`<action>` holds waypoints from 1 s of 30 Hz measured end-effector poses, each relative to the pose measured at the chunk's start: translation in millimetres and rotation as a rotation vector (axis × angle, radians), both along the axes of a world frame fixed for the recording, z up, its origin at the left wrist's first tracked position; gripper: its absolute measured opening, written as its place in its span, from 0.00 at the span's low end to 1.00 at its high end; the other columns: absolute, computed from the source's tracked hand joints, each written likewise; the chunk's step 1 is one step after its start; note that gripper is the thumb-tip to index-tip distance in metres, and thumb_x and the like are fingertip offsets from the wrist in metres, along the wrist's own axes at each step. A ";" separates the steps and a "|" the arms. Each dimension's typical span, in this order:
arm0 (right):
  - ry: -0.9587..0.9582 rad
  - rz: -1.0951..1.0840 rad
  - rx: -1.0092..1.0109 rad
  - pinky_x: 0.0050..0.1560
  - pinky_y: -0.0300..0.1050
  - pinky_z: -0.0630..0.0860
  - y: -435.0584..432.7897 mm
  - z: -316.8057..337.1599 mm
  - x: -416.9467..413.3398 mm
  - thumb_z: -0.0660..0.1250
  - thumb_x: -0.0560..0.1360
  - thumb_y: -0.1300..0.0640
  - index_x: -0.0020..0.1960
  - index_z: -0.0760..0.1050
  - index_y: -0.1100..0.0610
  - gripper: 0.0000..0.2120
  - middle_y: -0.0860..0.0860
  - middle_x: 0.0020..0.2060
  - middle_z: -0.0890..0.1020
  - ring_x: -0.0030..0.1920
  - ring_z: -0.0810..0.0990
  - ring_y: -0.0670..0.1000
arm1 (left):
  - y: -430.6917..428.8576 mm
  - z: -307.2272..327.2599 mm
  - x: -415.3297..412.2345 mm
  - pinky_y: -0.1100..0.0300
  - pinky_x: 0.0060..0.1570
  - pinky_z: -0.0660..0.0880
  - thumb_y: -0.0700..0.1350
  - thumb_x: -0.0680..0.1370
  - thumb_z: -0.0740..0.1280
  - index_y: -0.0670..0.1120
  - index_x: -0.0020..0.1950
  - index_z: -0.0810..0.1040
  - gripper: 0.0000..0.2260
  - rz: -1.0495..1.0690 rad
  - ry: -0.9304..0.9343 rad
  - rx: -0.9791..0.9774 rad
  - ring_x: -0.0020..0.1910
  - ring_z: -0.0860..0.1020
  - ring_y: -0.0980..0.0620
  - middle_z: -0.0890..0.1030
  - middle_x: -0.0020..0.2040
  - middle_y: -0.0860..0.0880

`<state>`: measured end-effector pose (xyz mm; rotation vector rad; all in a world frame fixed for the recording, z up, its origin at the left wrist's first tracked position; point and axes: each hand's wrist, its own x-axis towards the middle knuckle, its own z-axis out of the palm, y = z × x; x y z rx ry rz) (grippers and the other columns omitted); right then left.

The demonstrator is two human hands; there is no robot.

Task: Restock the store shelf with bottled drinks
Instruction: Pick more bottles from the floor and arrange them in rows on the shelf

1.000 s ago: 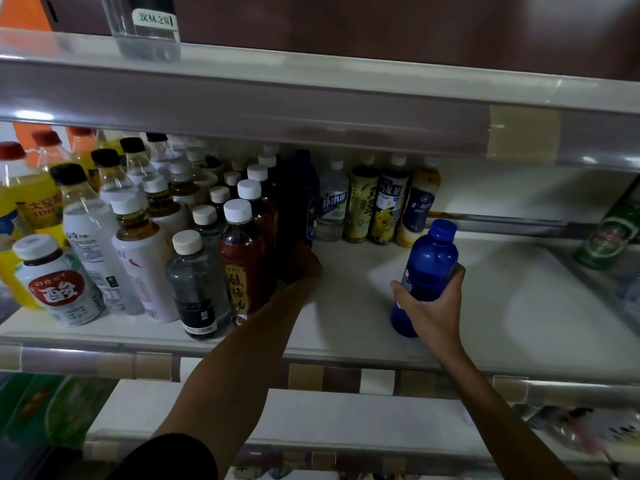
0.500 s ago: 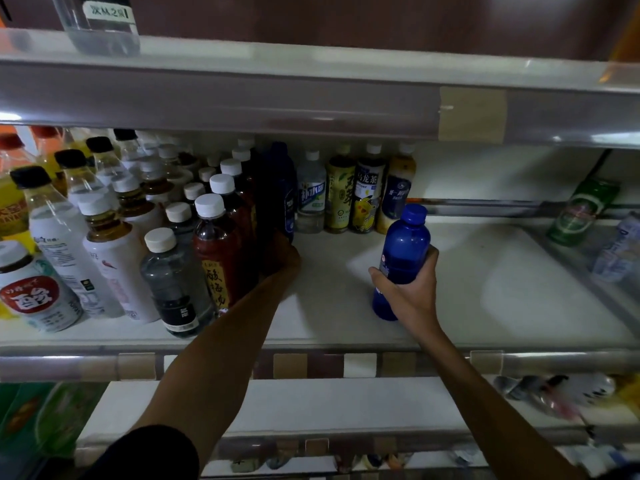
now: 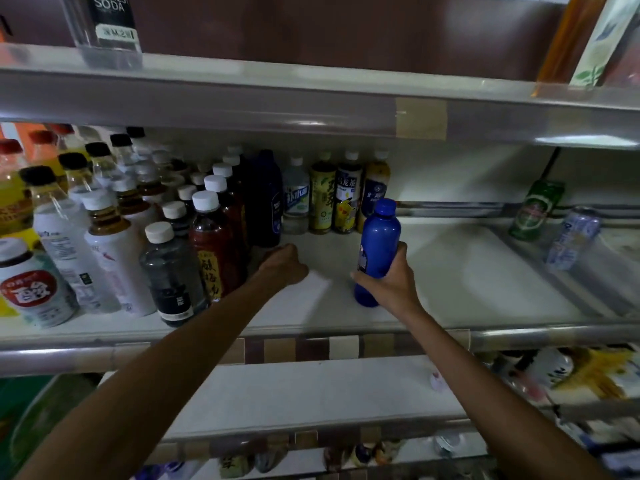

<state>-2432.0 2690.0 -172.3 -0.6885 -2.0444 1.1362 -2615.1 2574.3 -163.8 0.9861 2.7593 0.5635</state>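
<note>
A bright blue bottle (image 3: 379, 237) with a blue cap stands tilted on the white middle shelf (image 3: 467, 278); my right hand (image 3: 389, 285) grips its lower half. My left hand (image 3: 284, 265) lies on the shelf with fingers curled, holding nothing, just in front of a dark navy bottle (image 3: 267, 199). That navy bottle stands at the right end of the packed rows of drinks. Behind the blue bottle stand a clear water bottle (image 3: 295, 199), two yellow tea bottles (image 3: 322, 197) and a dark-labelled one (image 3: 375, 188).
Several white-capped and black-capped bottles (image 3: 114, 220) fill the shelf's left half. A green can (image 3: 535, 209) and a pale can (image 3: 573, 237) lean at the right. The upper shelf's rail (image 3: 311, 109) hangs low overhead. Snack packets (image 3: 588, 375) lie on the lower shelf.
My left hand has drawn back from the navy bottle toward the shelf front. My right hand has carried the blue bottle slightly left and deeper onto the shelf.
</note>
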 end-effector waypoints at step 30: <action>-0.337 0.062 0.022 0.49 0.47 0.76 -48.0 20.2 -163.4 0.74 0.65 0.66 0.59 0.70 0.55 0.25 0.53 0.51 0.78 0.55 0.78 0.56 | -81.7 11.9 57.6 0.45 0.67 0.62 0.61 0.82 0.50 0.44 0.74 0.66 0.27 -0.338 -0.021 -0.326 0.73 0.60 0.37 0.62 0.75 0.38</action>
